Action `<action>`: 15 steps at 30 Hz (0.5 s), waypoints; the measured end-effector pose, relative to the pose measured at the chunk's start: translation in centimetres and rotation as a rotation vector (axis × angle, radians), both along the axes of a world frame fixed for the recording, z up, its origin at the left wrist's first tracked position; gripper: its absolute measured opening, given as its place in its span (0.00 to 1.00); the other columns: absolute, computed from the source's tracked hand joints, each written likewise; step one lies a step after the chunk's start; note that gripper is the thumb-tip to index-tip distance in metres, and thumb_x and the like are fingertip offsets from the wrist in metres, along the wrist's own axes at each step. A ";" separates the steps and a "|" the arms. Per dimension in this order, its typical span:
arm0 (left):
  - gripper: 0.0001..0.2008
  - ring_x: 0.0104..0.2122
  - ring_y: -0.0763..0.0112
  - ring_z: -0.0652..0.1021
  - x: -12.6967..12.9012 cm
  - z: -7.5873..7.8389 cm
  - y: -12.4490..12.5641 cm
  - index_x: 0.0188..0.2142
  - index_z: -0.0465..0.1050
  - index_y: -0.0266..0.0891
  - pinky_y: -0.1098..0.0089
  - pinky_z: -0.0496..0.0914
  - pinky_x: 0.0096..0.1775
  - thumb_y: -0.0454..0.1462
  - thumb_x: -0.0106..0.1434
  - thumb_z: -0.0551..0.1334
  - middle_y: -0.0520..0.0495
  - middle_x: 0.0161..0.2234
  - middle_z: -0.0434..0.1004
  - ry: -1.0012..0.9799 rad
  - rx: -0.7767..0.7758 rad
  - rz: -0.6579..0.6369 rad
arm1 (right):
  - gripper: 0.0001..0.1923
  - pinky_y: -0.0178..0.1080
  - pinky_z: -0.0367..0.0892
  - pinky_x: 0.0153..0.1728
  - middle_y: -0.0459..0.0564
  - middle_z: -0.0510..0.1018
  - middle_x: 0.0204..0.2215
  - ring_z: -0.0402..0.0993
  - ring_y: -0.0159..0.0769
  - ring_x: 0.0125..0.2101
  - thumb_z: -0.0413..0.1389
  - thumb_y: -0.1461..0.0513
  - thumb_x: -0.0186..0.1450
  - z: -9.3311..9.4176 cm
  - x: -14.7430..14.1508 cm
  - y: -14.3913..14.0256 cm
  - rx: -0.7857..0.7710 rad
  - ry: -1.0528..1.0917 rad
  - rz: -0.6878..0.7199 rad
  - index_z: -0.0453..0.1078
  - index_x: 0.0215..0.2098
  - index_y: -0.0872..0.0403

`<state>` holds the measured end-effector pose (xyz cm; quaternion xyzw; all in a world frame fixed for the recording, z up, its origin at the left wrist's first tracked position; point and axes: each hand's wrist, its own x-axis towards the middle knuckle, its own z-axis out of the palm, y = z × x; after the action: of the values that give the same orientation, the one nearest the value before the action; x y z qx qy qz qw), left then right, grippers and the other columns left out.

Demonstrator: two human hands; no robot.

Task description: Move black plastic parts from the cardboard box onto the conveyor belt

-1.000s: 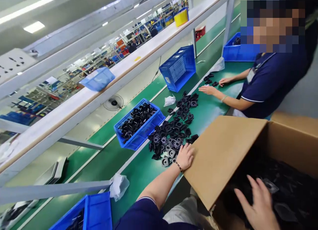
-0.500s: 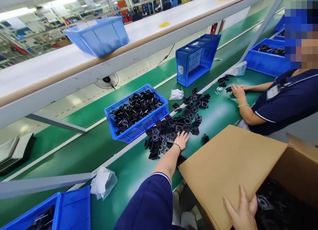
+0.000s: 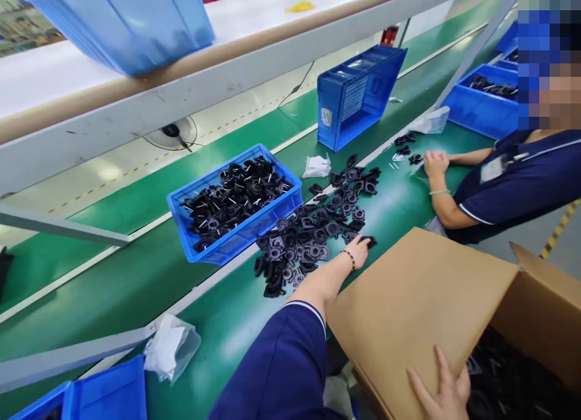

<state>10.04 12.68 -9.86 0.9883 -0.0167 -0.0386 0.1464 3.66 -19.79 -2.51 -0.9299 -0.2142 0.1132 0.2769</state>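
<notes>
Surface [image 3: 218, 323]: green, carries all.
Box [image 3: 422, 305]: cardboard, near edge, flap open; black parts inside, dimly seen.
Bin [image 3: 236, 202]: blue, filled with parts, beside pile.
Pile [image 3: 313, 232]: loose black parts spread on surface between bin and box.
Co-worker's hand [image 3: 434, 163]: far end, well apart.
Right hand [image 3: 447, 396]: fingers spread flat on box flap, holding nothing.
Left hand [image 3: 358, 250]: fingers narrow, touching part [image 3: 368, 241] at pile edge; grasp not confirmed.
Step, judged: picking from pile.
</notes>
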 end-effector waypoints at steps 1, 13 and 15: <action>0.17 0.58 0.61 0.57 0.1 0.1 1.0 0.42 0.72 0.37 0.52 0.44 0.58 0.29 0.57 0.50 0.41 0.47 0.72 0.005 0.027 0.052 | 0.40 0.52 0.52 0.53 0.58 0.47 0.56 0.49 0.57 0.55 0.50 0.45 0.54 0.0 0.0 -0.1 -0.008 0.014 0.010 0.49 0.59 0.55; 0.42 0.61 0.51 0.48 -17.9 3.0 -0.4 0.58 0.52 0.36 0.47 0.36 0.57 0.45 0.45 0.63 0.37 0.60 0.52 0.094 0.003 -0.170 | 0.45 0.57 0.57 0.49 0.58 0.59 0.54 0.54 0.61 0.54 0.48 0.43 0.50 -4.6 0.1 -1.3 0.073 0.078 -0.105 0.42 0.62 0.49; 0.46 0.60 0.52 0.50 -20.5 1.5 -2.1 0.60 0.47 0.35 0.47 0.40 0.57 0.48 0.46 0.63 0.36 0.60 0.53 0.115 -0.036 -0.158 | 0.47 0.55 0.59 0.48 0.59 0.59 0.54 0.58 0.60 0.52 0.48 0.43 0.49 -4.8 0.4 -1.5 0.097 0.101 -0.100 0.41 0.62 0.50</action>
<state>-10.42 10.56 -8.38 0.9773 -0.0869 -0.1064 0.1614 4.04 -21.32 -7.31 -0.9180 -0.1584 0.1356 0.3373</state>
